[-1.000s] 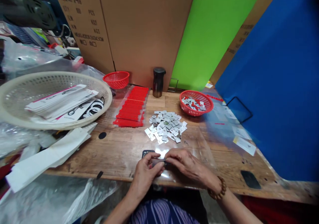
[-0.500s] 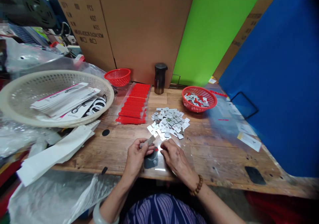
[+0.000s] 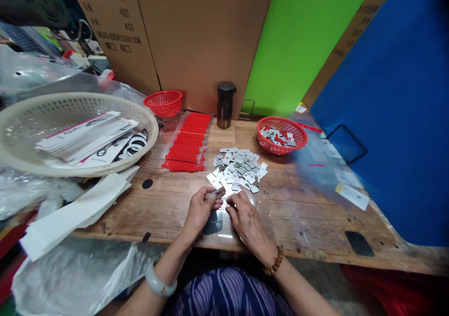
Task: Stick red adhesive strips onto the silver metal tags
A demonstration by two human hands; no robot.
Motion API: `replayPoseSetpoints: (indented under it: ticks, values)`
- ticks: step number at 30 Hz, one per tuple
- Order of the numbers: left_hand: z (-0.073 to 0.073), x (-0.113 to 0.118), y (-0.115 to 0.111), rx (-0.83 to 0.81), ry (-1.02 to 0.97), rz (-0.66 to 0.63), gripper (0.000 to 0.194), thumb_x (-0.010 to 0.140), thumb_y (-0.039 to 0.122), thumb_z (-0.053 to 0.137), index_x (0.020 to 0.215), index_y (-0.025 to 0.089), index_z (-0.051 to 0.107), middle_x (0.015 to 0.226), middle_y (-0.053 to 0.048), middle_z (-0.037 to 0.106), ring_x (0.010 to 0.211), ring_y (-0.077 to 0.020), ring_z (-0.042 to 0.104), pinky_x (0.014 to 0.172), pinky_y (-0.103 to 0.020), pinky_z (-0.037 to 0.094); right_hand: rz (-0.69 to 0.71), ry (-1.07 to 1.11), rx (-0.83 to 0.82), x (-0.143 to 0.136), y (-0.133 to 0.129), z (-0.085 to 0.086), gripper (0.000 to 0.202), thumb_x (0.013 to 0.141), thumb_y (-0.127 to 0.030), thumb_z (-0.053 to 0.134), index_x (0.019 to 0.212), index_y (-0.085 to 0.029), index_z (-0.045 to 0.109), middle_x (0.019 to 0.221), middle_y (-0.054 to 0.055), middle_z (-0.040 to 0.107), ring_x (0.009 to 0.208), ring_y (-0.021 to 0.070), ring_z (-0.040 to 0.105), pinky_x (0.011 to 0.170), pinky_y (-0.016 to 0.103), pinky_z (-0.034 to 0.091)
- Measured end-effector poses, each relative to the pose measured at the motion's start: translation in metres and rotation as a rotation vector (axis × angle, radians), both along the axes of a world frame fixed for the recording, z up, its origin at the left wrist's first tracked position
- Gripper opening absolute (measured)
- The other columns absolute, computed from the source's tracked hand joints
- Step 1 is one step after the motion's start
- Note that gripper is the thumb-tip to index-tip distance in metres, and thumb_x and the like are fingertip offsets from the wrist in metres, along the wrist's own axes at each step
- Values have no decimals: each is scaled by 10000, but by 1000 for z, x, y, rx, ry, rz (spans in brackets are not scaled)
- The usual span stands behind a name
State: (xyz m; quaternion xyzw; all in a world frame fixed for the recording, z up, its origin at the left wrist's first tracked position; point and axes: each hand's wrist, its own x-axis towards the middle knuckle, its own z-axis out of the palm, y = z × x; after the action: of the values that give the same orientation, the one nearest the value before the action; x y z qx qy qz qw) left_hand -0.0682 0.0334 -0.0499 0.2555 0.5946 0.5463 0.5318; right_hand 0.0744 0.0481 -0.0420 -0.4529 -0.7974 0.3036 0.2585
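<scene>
My left hand is closed around a flat grey metal plate, which sticks out between thumb and fingers. Close beside it, my right hand has thumb and fingertips drawn together over the table. Whatever those fingertips hold, if anything, is too small to make out. Just beyond both hands lies a loose pile of small silvery metal plates, some with cut-out shapes. A dark patch shows on the tabletop between my wrists.
Red strips in clear plastic lie left of the pile. A red basket of metal and red pieces stands right; another red basket is back left. A dark bottle stands behind. A large cream basket holds printed cards.
My left hand has moved nearer to my right hand, and the metal plate in it has tilted flatter. A small red spot between the hands no longer shows. The view has shifted slightly.
</scene>
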Motion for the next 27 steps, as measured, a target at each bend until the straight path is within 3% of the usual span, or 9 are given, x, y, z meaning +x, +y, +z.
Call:
replayPoseSetpoints:
  ticks: [3, 8, 15, 21, 27]
  values:
    - [0, -2, 2, -7, 57, -35, 176, 718, 174, 621, 871, 115, 556, 677, -39, 678, 620, -148, 671, 596, -248, 538, -27, 49, -17, -1, -3, -4, 153, 829, -69, 440, 792, -185, 534, 856, 42, 510, 801, 170, 499, 711, 279, 384]
    - [-3, -5, 3, 46, 263, -171, 114, 754, 231, 569, 839, 155, 585, 785, -36, 677, 693, -162, 674, 618, -268, 529, -86, 37, -55, -5, 1, -7, 134, 786, -74, 475, 730, -185, 524, 809, 39, 523, 782, 182, 498, 692, 293, 386]
    - [5, -3, -3, 94, 555, -278, 128, 818, 258, 483, 859, 193, 585, 790, -25, 694, 755, -170, 673, 689, -256, 483, -61, 84, 90, -5, -13, -11, 132, 846, -98, 402, 804, -183, 494, 807, 52, 501, 776, 189, 468, 720, 325, 399]
    - [8, -2, -5, 100, 604, -299, 137, 834, 242, 455, 889, 194, 572, 846, -33, 700, 771, -168, 676, 692, -251, 472, -5, 138, 118, -3, -25, -9, 151, 858, -100, 384, 853, -206, 492, 810, 50, 498, 797, 204, 466, 752, 353, 403]
    - [5, -3, -6, 109, 538, -277, 136, 831, 263, 480, 878, 185, 580, 854, -45, 696, 790, -175, 677, 673, -248, 485, 27, 193, -56, 1, -33, 0, 137, 862, -100, 389, 795, -199, 457, 820, 28, 492, 783, 165, 469, 757, 309, 392]
